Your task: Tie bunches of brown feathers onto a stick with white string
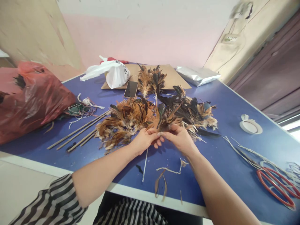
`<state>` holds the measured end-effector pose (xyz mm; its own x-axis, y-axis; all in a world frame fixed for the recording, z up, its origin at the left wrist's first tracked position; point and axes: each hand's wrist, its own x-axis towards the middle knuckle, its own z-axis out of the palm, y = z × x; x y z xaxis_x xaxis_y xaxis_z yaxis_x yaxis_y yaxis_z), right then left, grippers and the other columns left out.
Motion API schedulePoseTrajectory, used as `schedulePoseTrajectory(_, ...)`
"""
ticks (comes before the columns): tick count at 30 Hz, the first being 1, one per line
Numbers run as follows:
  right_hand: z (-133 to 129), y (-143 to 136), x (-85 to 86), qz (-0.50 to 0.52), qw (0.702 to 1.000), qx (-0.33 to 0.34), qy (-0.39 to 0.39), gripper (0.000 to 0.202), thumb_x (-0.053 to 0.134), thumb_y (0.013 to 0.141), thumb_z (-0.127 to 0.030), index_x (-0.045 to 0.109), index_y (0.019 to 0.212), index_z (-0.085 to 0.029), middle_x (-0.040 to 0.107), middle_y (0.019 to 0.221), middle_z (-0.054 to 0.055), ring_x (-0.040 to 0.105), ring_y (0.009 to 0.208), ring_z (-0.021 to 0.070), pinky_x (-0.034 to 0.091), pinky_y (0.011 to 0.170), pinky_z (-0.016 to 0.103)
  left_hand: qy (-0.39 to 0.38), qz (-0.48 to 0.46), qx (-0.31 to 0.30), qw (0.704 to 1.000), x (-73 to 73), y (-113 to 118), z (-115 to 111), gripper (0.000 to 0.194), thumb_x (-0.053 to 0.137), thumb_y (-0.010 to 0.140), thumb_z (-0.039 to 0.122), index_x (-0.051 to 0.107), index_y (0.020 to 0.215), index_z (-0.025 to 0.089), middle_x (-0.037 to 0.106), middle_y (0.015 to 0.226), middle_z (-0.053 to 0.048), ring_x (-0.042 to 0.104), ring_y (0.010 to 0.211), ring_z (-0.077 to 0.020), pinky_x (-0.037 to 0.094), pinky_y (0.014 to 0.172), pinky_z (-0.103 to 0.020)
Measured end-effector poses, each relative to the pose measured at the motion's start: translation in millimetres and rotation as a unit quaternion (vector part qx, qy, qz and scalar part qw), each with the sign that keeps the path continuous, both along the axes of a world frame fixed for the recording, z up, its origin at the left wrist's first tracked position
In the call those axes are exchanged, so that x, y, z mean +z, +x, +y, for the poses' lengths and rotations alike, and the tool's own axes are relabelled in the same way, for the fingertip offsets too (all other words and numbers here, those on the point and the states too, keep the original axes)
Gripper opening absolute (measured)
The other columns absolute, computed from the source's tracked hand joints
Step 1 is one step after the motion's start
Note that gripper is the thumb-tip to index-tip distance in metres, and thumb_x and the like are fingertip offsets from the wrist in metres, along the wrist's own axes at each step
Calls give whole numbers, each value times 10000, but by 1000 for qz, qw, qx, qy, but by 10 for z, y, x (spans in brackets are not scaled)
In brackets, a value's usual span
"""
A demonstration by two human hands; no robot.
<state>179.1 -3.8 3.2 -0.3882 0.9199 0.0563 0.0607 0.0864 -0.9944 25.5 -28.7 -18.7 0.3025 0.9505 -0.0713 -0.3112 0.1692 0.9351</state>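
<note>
My left hand (148, 139) and my right hand (178, 138) meet near the middle of the table, thumbs almost touching. Both are closed in a pinch on the base of a small bunch of feathers (161, 118), dark and brown, pointing away from me. The quill ends are hidden by my fingers. Below my left hand a thin white string (145, 165) runs down toward the table edge. Left of the hands lies a heap of brown feathers (132, 114); on the right, a pile of black and tan feathers (187, 109) spreads out.
Thin sticks (77, 134) lie at left beside tangled string (82, 109) and a red plastic bag (35, 97). Behind are a phone (131, 89), a white bag (118, 75), cardboard (174, 78) and a silver packet (198, 75). Tape (251, 126) and red-handled scissors (276, 187) lie right.
</note>
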Motion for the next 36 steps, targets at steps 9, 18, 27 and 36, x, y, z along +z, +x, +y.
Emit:
schedulePoseTrajectory(9, 28, 52, -69, 45, 999, 16, -21, 206, 688, 635, -339, 604, 609, -153, 532, 539, -22, 447, 508, 85, 379, 527, 237, -27, -8, -74, 997, 29, -4, -35, 330, 637, 682, 391, 606, 808, 88, 651, 784, -104, 605, 601, -120, 457, 504, -198)
schedulePoseTrajectory(18, -31, 37, 80, 29, 995, 90, 3, 297, 637, 675, -434, 595, 557, -164, 563, 530, 20, 494, 511, 126, 406, 510, 268, 38, 67, -24, 997, 22, 0, -7, 374, 646, 641, 458, 565, 647, 93, 562, 547, -21, 511, 450, -83, 432, 462, -212)
schedulePoseTrajectory(27, -120, -58, 201, 1, 995, 16, 103, 180, 692, 619, -363, 612, 705, -226, 608, 617, 47, 573, 627, 215, 460, 561, 339, 120, 147, 28, 981, 4, 12, -60, 390, 535, 719, 508, 602, 674, 126, 536, 600, -12, 466, 491, -78, 395, 475, -195)
schedulePoseTrajectory(36, -60, 65, 225, -55, 989, 35, 134, 188, 664, 651, -396, 630, 697, -217, 603, 587, 43, 572, 693, 227, 453, 713, 373, 169, 195, 2, 966, 48, -38, -54, 253, 541, 761, 346, 661, 838, 138, 607, 761, -37, 496, 629, -107, 412, 575, -197)
